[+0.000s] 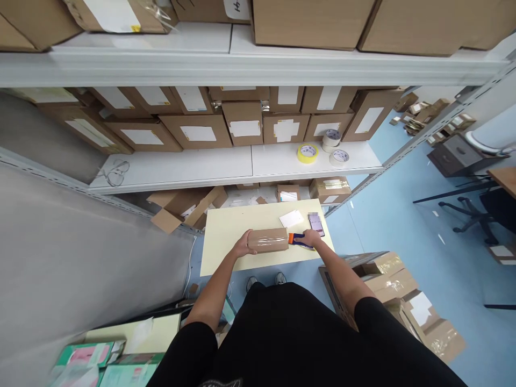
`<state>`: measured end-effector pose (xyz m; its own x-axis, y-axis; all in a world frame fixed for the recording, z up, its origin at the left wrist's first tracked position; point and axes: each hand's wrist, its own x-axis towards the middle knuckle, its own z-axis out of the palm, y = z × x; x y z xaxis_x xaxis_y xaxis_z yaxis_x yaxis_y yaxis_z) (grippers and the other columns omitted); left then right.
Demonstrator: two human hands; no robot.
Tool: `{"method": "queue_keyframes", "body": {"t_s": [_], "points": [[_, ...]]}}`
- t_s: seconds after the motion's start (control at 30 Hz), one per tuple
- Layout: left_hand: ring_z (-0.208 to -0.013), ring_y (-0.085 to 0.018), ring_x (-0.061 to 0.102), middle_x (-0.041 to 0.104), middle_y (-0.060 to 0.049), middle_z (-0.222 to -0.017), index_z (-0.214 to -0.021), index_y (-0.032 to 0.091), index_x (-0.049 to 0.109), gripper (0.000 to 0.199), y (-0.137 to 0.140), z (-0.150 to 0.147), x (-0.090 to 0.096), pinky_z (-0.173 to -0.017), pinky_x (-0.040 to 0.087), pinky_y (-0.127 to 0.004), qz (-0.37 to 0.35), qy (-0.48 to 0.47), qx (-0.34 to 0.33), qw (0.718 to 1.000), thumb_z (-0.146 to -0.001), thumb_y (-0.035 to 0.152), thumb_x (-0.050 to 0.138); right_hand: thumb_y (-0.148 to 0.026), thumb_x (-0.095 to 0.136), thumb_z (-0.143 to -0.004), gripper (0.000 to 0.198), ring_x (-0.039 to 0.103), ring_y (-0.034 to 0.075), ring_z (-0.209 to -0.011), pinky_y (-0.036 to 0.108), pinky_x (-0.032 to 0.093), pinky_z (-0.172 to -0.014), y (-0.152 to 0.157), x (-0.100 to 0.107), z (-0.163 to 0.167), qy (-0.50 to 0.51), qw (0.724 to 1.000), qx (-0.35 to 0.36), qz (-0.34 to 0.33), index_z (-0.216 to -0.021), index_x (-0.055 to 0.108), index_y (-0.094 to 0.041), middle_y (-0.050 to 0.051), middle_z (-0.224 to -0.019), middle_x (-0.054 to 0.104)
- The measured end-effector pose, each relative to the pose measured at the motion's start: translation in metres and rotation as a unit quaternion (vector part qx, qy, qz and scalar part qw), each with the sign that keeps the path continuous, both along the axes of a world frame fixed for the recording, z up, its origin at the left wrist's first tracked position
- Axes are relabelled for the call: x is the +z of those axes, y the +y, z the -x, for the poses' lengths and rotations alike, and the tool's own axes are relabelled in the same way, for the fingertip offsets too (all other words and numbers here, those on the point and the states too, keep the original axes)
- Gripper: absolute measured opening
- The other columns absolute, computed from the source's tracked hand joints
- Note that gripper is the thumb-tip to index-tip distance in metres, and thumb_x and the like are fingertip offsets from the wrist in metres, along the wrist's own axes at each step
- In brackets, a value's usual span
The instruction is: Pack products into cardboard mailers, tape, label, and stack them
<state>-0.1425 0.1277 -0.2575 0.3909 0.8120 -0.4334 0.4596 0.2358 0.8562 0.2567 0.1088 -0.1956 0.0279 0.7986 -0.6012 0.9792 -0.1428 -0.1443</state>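
A view from above of a person standing at a small cream table (226, 236) in a storeroom. Far left, beyond the table, flattened cardboard (181, 207) lies on the floor under a white shelf (173, 169).

The left hand (243, 246) presses against the left end of a small brown cardboard box (267, 239) that lies near the table's front edge, about the middle; its fingers curl around the box end. Clear tape shines across the box top. No writing on the box can be read.

At the box's right end, the right hand (311, 238) is closed around the blue and orange handle of a tape dispenser (296, 239), which touches the box.

Just behind, near the table's right rear corner, lie a white paper slip (291, 219) and a phone (316, 223), its screen blurred.

On the shelf behind stand rows of brown cartons (197, 131) with white labels too small to read, then a yellow tape roll (307, 153) and two white tape rolls (336, 148). More cartons (399, 285) crowd the blue floor at the right.
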Motion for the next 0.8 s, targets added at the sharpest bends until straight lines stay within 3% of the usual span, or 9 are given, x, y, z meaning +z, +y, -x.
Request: {"method": "queue_keyframes", "body": {"t_s": [0.13, 0.27, 0.33, 0.43, 0.5, 0.57, 0.67, 0.73, 0.8], "points": [[-0.116, -0.029, 0.063, 0.051, -0.013, -0.148, -0.161, 0.028, 0.026, 0.132, -0.002, 0.008, 0.000, -0.098, 0.053, -0.039, 0.020, -0.026, -0.007, 0.999, -0.049, 0.033, 0.096, -0.082, 0.060, -0.079, 0.070, 0.072, 0.030, -0.096, 0.029, 0.047, -0.070, 0.000, 0.009, 0.007, -0.011, 1.000, 0.000, -0.007, -0.099, 0.078, -0.017, 0.018, -0.107, 0.077], [-0.113, -0.030, 0.065, 0.047, -0.015, -0.153, -0.164, 0.029, 0.019, 0.138, -0.001, 0.035, -0.004, -0.095, 0.055, -0.039, 0.048, -0.042, -0.008, 0.998, -0.051, 0.041, 0.096, -0.082, 0.059, -0.081, 0.067, 0.072, 0.028, -0.091, 0.028, 0.044, -0.067, -0.002, 0.029, 0.019, 0.005, 0.999, -0.009, -0.034, -0.092, 0.077, -0.019, 0.014, -0.099, 0.078], [-0.121, -0.034, 0.062, 0.038, -0.017, -0.161, -0.165, 0.030, 0.016, 0.140, -0.001, 0.056, -0.007, -0.097, 0.054, -0.041, 0.054, -0.062, -0.007, 0.997, -0.050, 0.044, 0.096, -0.081, 0.057, -0.083, 0.065, 0.071, 0.026, -0.087, 0.027, 0.041, -0.064, -0.004, 0.042, 0.033, 0.020, 0.998, -0.008, -0.054, -0.088, 0.076, -0.020, 0.012, -0.093, 0.078], [-0.144, -0.040, 0.044, 0.025, -0.018, -0.169, -0.164, 0.028, 0.021, 0.142, -0.003, 0.088, -0.011, -0.108, 0.048, -0.045, 0.042, -0.056, 0.010, 0.998, -0.046, 0.045, 0.098, -0.080, 0.056, -0.085, 0.062, 0.070, 0.024, -0.081, 0.027, 0.038, -0.062, -0.003, 0.063, 0.068, 0.038, 0.996, 0.010, -0.078, -0.083, 0.074, -0.021, 0.009, -0.084, 0.077], [-0.149, -0.041, 0.037, 0.025, -0.018, -0.170, -0.163, 0.027, 0.026, 0.139, -0.007, 0.106, -0.010, -0.113, 0.044, -0.046, 0.042, -0.019, 0.056, 0.997, -0.046, 0.043, 0.099, -0.081, 0.055, -0.086, 0.063, 0.070, 0.023, -0.079, 0.027, 0.039, -0.062, -0.001, 0.078, 0.099, 0.043, 0.995, 0.027, -0.083, -0.082, 0.075, -0.021, 0.008, -0.083, 0.077], [-0.143, -0.040, 0.046, 0.037, -0.018, -0.165, -0.161, 0.024, 0.033, 0.125, -0.015, 0.119, -0.004, -0.113, 0.044, -0.047, 0.045, 0.027, 0.135, 0.989, -0.056, 0.043, 0.096, -0.083, 0.054, -0.085, 0.065, 0.071, 0.024, -0.081, 0.027, 0.040, -0.063, 0.002, 0.092, 0.133, 0.036, 0.995, 0.042, -0.084, -0.083, 0.075, -0.021, 0.009, -0.086, 0.077], [-0.131, -0.034, 0.060, 0.062, -0.015, -0.145, -0.147, 0.019, 0.056, 0.074, -0.029, 0.122, 0.012, -0.113, 0.046, -0.046, -0.013, 0.055, 0.250, 0.967, -0.081, 0.046, 0.078, -0.084, 0.054, -0.084, 0.067, 0.072, 0.025, -0.089, 0.027, 0.043, -0.066, 0.004, 0.106, 0.183, 0.017, 0.994, 0.051, -0.091, -0.089, 0.077, -0.021, 0.011, -0.092, 0.079], [-0.132, -0.031, 0.060, 0.069, -0.011, -0.137, -0.132, 0.019, 0.069, 0.050, -0.035, 0.115, 0.026, -0.114, 0.045, -0.042, -0.071, 0.034, 0.267, 0.961, -0.094, 0.050, 0.059, -0.083, 0.055, -0.084, 0.067, 0.073, 0.026, -0.094, 0.027, 0.046, -0.070, 0.003, 0.112, 0.214, 0.007, 0.994, 0.051, -0.094, -0.093, 0.077, -0.021, 0.012, -0.096, 0.079], [-0.131, -0.030, 0.061, 0.071, -0.009, -0.134, -0.127, 0.019, 0.072, 0.051, -0.036, 0.102, 0.039, -0.112, 0.046, -0.040, -0.080, 0.023, 0.255, 0.963, -0.099, 0.055, 0.048, -0.082, 0.057, -0.083, 0.067, 0.073, 0.028, -0.098, 0.028, 0.049, -0.075, 0.002, 0.116, 0.241, -0.002, 0.994, 0.052, -0.097, -0.098, 0.078, -0.020, 0.014, -0.100, 0.079]]}}
